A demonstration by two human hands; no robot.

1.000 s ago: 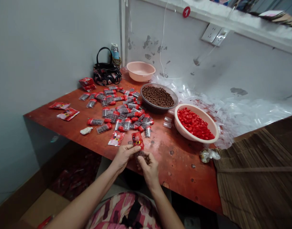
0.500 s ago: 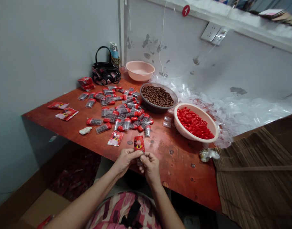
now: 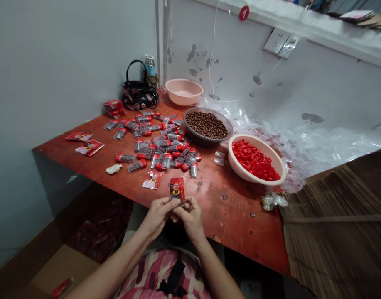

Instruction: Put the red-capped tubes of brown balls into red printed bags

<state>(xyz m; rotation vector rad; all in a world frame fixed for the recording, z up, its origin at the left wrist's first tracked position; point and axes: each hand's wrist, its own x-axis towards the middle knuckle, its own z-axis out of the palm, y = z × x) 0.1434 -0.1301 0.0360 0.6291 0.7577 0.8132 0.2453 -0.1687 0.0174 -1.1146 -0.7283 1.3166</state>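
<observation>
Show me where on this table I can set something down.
The widest bare patch of table lies between the right hand, the bowl of red caps and the stacked cardboard. A narrower strip runs between the flat red sachets and the filled tubes at left. It's crowded mid-table, where those tubes cluster, and back right, where clear plastic cases are heaped.

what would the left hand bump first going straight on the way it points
Most likely the right hand, its fingers just ahead at the red packet; whether it touches the left hand is unclear.
</observation>
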